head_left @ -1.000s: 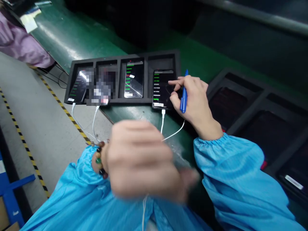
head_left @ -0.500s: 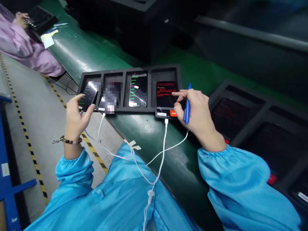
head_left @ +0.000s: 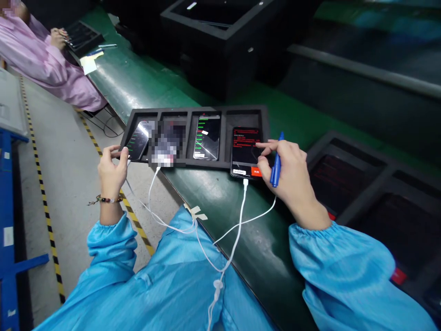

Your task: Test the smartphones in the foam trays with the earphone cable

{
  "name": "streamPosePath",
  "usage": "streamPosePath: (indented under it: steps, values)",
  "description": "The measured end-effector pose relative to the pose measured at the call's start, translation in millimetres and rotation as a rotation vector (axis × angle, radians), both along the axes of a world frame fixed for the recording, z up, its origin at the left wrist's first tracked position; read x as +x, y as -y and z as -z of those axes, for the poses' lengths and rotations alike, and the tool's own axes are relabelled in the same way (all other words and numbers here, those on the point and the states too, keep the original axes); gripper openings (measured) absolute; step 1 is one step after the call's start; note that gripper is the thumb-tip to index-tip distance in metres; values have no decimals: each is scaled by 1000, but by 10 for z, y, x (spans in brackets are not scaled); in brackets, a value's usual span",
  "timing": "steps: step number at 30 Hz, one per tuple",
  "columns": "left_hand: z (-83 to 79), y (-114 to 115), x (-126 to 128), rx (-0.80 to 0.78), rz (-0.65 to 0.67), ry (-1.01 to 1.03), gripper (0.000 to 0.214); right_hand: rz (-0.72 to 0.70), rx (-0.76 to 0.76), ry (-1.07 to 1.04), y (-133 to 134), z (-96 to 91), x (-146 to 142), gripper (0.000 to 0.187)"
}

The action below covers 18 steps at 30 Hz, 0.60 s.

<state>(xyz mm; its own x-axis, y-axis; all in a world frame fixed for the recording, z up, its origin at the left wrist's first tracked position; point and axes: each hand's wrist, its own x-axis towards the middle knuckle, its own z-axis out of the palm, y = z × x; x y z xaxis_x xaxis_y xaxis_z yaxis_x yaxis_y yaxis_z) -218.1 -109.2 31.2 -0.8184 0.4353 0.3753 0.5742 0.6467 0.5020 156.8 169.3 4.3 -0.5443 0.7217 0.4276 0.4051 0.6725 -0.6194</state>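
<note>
My left hand (head_left: 113, 172) closes on the left end of a black foam tray (head_left: 223, 138), thumb near a tilted phone (head_left: 138, 140). In my right hand (head_left: 289, 172) a blue pen (head_left: 276, 168) is tucked between the fingers. Its thumb and index finger are at the right edge of a phone (head_left: 246, 151) with red text and an orange-red button. A white cable (head_left: 243, 202) is plugged into that phone's lower end. Another phone (head_left: 206, 138) with green text lies in the third compartment. The second compartment's contents are blurred out.
The tray rests on a green table (head_left: 193, 188), overhanging its edge at left. White cables meet at tape (head_left: 196, 212) on the edge. Another dark tray (head_left: 365, 170) lies at right. A dark box (head_left: 210, 50) stands behind. A person in pink (head_left: 65, 78) sits far left.
My left thumb has moved in from the phone toward the tray's left end. The whole view has shifted slightly. My right hand keeps its place at the phone with the pen.
</note>
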Motion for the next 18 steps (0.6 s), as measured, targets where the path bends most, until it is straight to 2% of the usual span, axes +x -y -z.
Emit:
streamPosePath:
  steps: [3,5,9,11,16,18]
  values:
    - [-42,-14,-53,20,-49,34,42,-10,5,-4,-8,8,1,11]
    - [-70,-54,-116,22,-17,16,43,-22,12,-7,-13,11,4,10]
    - [-126,-220,-222,-92,294,-93,44,-34,30,-9,-22,18,7,9]
    - [-152,-293,-247,-156,388,-78,44,-29,35,-14,-24,27,4,10]
    - [-203,-295,-256,-101,334,-116,38,-18,40,-1,-20,35,-3,11]
    - [-209,-253,-248,-116,364,-116,38,-19,36,-3,-14,26,-2,11]
